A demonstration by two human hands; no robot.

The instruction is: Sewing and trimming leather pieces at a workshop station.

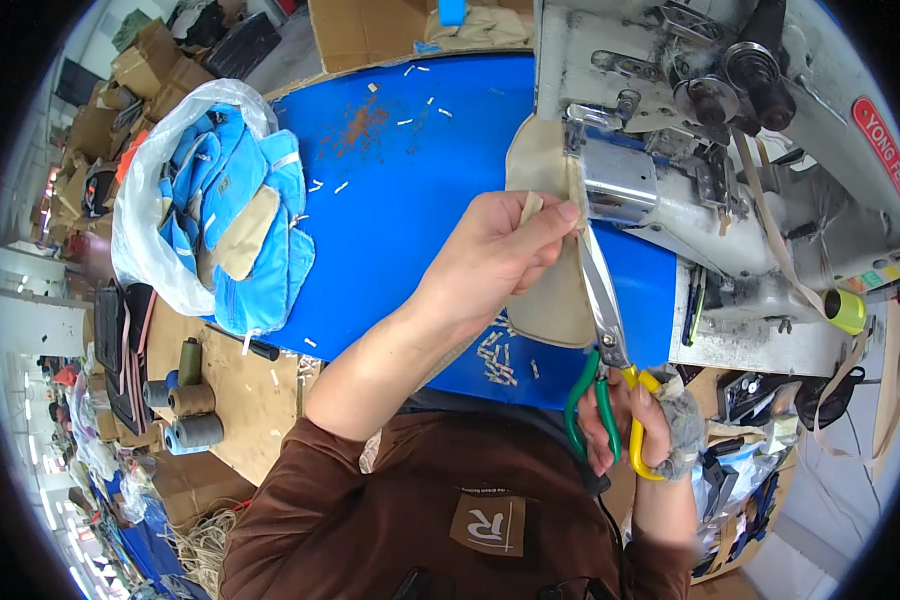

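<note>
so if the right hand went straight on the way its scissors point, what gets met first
Probably the edge of the beige fabric, where the left hand pinches it; the scissors in the right hand point there. Depth is unclear, so the left hand might come first.

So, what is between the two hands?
In the head view, scissor blades and some beige fabric lie between the left hand and the right hand.
</note>
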